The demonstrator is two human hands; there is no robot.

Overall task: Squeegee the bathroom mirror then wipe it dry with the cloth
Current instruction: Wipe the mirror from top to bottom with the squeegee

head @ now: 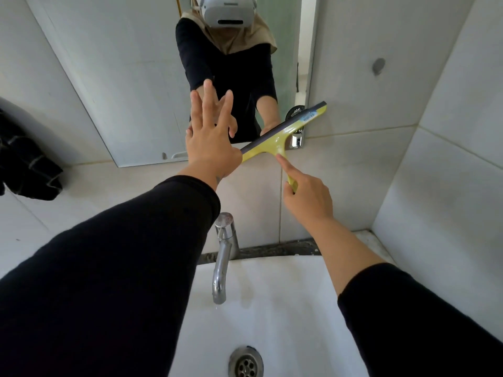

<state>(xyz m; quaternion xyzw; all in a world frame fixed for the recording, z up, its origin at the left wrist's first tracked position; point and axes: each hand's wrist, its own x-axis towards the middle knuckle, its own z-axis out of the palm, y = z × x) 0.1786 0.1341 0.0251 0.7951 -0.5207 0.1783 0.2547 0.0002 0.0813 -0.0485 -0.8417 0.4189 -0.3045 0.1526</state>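
One mirror (114,85), one squeegee (283,131), one dark cloth (25,164), one tap (223,257), one sink (285,308) and two hands show. The right hand (307,197) is closed around the squeegee's yellow handle, index finger stretched along it; the blade lies slanted across the mirror's lower right corner, seemingly against the glass. The left hand (211,137) is spread wide, holding nothing, fingers up before the mirror's lower edge; whether it touches the glass is unclear. The cloth hangs left of the mirror, well apart from both hands.
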